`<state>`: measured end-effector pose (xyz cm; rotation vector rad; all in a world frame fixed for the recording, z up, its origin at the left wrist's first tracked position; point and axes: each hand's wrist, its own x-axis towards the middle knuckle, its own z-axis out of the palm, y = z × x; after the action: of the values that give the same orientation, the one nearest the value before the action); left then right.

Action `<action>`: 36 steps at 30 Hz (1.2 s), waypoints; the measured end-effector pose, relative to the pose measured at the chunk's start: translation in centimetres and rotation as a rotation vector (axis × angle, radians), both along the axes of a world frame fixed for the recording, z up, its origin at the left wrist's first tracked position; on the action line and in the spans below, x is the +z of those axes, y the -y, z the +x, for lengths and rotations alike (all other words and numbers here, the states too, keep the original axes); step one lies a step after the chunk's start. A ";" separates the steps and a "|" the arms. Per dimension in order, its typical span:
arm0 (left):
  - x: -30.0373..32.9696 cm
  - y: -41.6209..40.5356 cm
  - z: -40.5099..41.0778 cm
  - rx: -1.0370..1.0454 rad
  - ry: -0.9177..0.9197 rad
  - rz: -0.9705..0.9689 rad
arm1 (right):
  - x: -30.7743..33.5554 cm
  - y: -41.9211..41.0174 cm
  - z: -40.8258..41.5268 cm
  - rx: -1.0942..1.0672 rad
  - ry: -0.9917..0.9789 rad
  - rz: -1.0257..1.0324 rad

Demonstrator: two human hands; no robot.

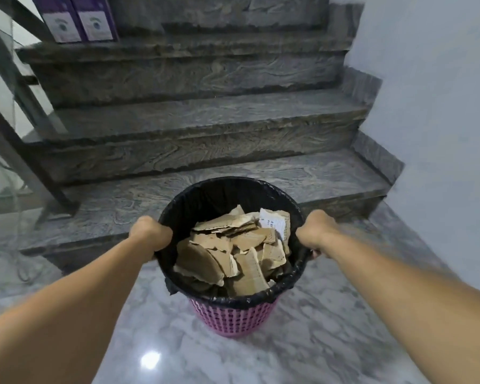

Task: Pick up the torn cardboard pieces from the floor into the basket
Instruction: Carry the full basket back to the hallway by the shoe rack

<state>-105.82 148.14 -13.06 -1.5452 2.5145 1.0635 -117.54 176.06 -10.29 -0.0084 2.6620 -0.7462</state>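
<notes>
- While both arms reach forward in the head view, the left hand (150, 231) and the right hand (315, 231) each clench opposite sides of the basket's rim.
- The pink basket (233, 317), lined with a black bag (219, 195), is over the marble floor (330, 328) before the stairs (205, 120).
- Torn cardboard pieces (233, 253) fill the basket.
- Two purple boxes (78, 18) stand on an upper step.

Foot of an indoor stairwell where I stand, grey marble stairs (205, 120) ahead, polished floor (316, 342), metal railing (17, 128) left
</notes>
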 end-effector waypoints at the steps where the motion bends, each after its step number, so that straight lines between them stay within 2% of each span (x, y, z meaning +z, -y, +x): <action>1: 1.4 -0.4 -0.4 0.009 0.012 0.042 | 1.4 -0.8 -0.4 -0.023 0.023 -0.008; 3: 4.4 -1.5 -0.7 0.044 0.018 0.132 | 4.2 -2.1 -0.4 -0.069 0.060 -0.031; 8: 16.3 -4.6 -2.3 0.105 0.012 0.286 | 15.0 -6.1 -0.7 -0.199 0.158 -0.059; 15: 32.6 -9.0 -2.2 0.062 -0.012 0.545 | 30.1 -12.5 1.3 -0.437 0.266 -0.142; 19: 38.9 -10.8 -1.3 -0.012 -0.029 0.663 | 35.2 -15.0 2.5 -0.498 0.264 -0.199; 24: 43.4 -10.5 0.2 -0.084 -0.024 0.723 | 39.6 -15.2 5.5 -0.579 0.222 -0.240; 30: 46.3 -10.1 1.6 -0.207 -0.102 0.692 | 42.0 -15.1 12.1 -0.756 0.130 -0.313; 34: 47.4 -10.2 3.1 -0.294 -0.150 0.685 | 40.9 -17.8 16.9 -0.897 0.074 -0.307; 36: 47.4 -10.1 3.7 -0.354 -0.119 0.638 | 43.5 -16.9 20.2 -0.923 0.053 -0.273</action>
<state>-102.13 158.28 34.36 -0.8543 2.0688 1.6908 -97.37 192.98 33.25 1.2000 2.4031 -1.3292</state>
